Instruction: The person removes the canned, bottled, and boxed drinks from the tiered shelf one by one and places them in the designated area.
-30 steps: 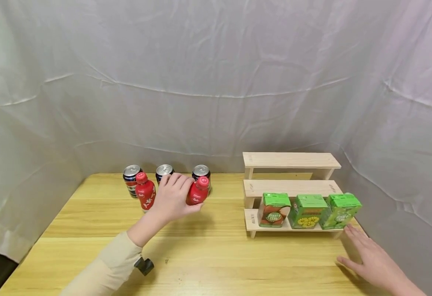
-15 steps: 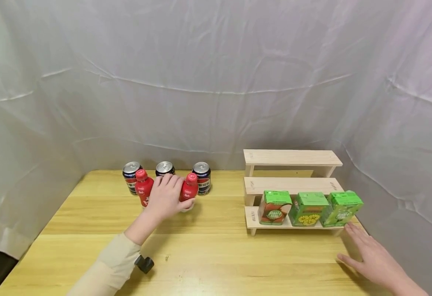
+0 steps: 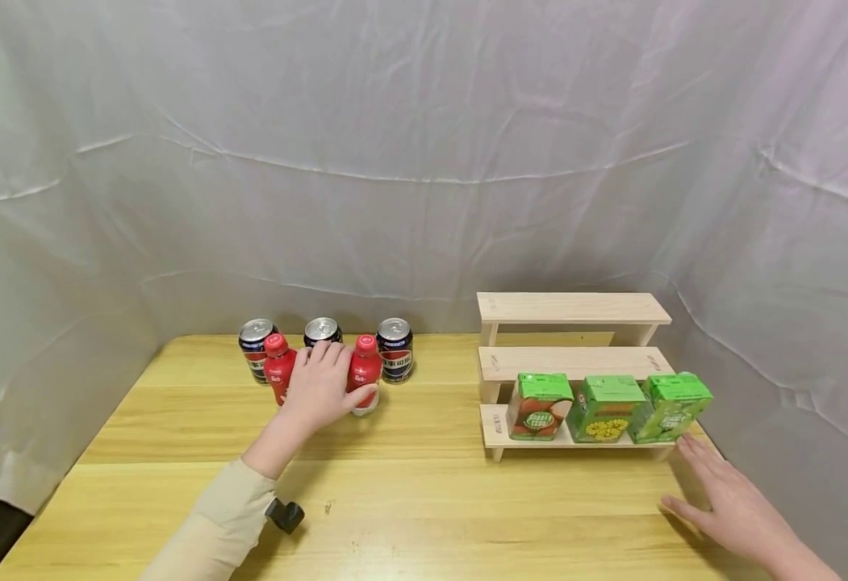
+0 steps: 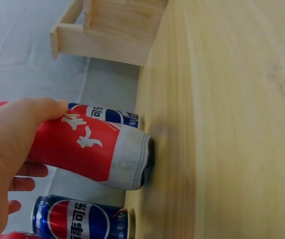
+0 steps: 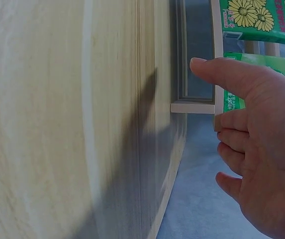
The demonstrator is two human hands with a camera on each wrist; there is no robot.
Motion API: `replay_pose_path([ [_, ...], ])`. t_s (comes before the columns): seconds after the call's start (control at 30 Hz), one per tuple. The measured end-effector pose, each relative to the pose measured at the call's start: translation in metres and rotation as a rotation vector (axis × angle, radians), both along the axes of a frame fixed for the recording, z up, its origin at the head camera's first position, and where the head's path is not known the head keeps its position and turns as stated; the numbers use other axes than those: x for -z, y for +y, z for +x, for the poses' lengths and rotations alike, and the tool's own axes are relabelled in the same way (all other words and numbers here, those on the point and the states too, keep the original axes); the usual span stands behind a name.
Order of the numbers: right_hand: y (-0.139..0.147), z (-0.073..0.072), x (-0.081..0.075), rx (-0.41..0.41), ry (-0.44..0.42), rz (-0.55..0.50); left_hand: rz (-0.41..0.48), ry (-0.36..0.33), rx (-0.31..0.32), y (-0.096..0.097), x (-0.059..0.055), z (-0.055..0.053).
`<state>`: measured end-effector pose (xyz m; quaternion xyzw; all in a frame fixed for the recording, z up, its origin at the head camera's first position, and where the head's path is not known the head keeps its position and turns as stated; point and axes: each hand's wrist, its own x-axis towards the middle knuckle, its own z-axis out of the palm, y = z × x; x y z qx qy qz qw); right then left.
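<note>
My left hand (image 3: 316,389) grips a red bottle (image 3: 365,363) with a red cap, thumb on the near side. In the left wrist view the bottle (image 4: 80,149) shows white figures and a pale lower part. Its base is at or just above the table; I cannot tell which. Another red bottle (image 3: 278,367) stands left of that hand, partly hidden by it. My right hand (image 3: 732,504) has its fingers extended by the right end of a stepped wooden shelf (image 3: 569,363). Its fingertips are close to the lowest step; contact is unclear.
Behind the bottles stand a left cola can (image 3: 255,355), a middle can (image 3: 322,329) and a right can (image 3: 395,355). On the shelf's lowest step sit a brown-green carton (image 3: 540,411), a flower-pictured carton (image 3: 605,415) and a light green carton (image 3: 670,411). Grey curtains surround the table (image 3: 424,500).
My left hand has carried the red bottle leftward and slightly toward me, from in front of the right can to between the middle and right cans. My right hand stays put.
</note>
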<state>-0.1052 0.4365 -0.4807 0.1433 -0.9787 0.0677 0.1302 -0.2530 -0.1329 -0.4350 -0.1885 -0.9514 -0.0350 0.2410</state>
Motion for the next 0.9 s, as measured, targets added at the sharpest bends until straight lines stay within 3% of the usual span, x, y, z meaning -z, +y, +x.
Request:
replay_pose_path([
  [0.23, 0.000, -0.001, -0.002, -0.005, 0.013, -0.002, -0.015, -0.090, 0.023, -0.002, -0.007, -0.004],
  [0.53, -0.001, 0.001, -0.003, 0.005, -0.005, -0.013, 0.068, -0.192, 0.045, -0.008, -0.010, -0.005],
  [0.9, -0.003, 0.001, -0.002, -0.004, 0.014, -0.004, 0.096, -0.230, 0.034, -0.011, -0.006, 0.000],
])
